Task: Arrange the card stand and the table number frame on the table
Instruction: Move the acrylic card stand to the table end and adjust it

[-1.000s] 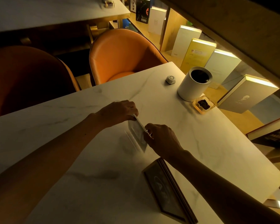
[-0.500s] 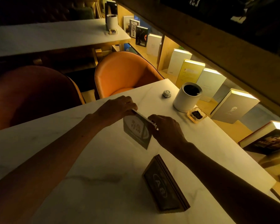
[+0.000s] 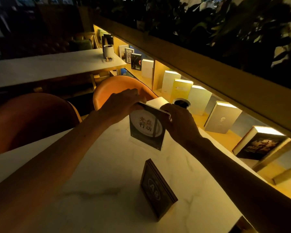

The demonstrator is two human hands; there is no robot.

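Nearest to the person, the table number frame (image 3: pixel 158 190) stands upright on the pale marble counter (image 3: pixel 94 169), a dark plaque with a wooden edge and a round mark reading "A8" on its face. It is turned at an angle, with bare marble on every side.

A little beyond it, the card stand (image 3: pixel 147 126) is upright too, its lower edge at the counter surface, though I cannot tell in this dim light whether it rests there or hangs just above. Its card shows a pale oval with red and dark characters on a dark ground. Both hands are on its top edge. The left hand (image 3: pixel 123 105) comes in from the left, fingers (image 3: pixel 134 94) curled over the top left corner and gripping it. The right hand (image 3: pixel 178 121) closes on the top right corner, thumb side toward the card face.

Just behind the right hand, the dark mouth of a white cylinder (image 3: pixel 181 103) peeks out near the far edge of the counter. Past that edge sit two orange chairs (image 3: pixel 118 86), and to the right a lit shelf (image 3: pixel 208 105) carries a row of books standing face out. Farther off is another pale table (image 3: pixel 45 66) with a small white container (image 3: pixel 107 50) on it.
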